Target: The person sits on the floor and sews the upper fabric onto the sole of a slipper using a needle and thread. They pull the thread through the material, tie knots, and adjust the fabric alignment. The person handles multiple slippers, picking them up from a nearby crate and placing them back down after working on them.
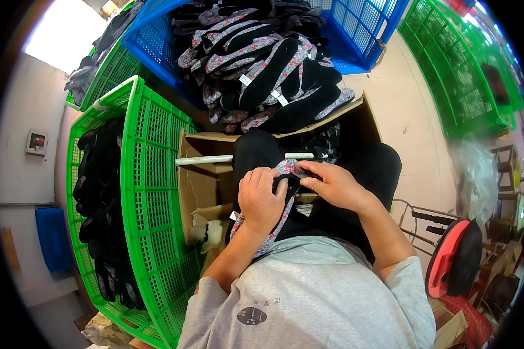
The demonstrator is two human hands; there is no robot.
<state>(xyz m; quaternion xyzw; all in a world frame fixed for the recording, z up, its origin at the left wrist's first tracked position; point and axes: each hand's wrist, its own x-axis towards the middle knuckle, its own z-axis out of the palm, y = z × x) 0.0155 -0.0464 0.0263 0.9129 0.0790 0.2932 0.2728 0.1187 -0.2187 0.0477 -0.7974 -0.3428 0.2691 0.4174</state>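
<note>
Over my lap, a floral cloth shoe [286, 167] with black lining or sole is held between both hands. My left hand [258, 196] is closed round its near side, thumb against the black part. At its far edge, my right hand [333, 186] pinches the floral rim between thumb and fingers. More floral fabric hangs below my left wrist against my shirt, with a small white tag beside it. Whether that belongs to the same shoe I cannot tell. In front lies a pile of similar floral and black cloth shoes [268, 67], several with white tags.
A blue crate [364, 35] stands behind the pile. An open cardboard box [193, 186] sits at my knees with a pale bar [204, 160] across it. Left, a green crate [160, 192] holds black items [102, 198]. Green crates [448, 70] and a red-and-black round object [454, 259] are at right.
</note>
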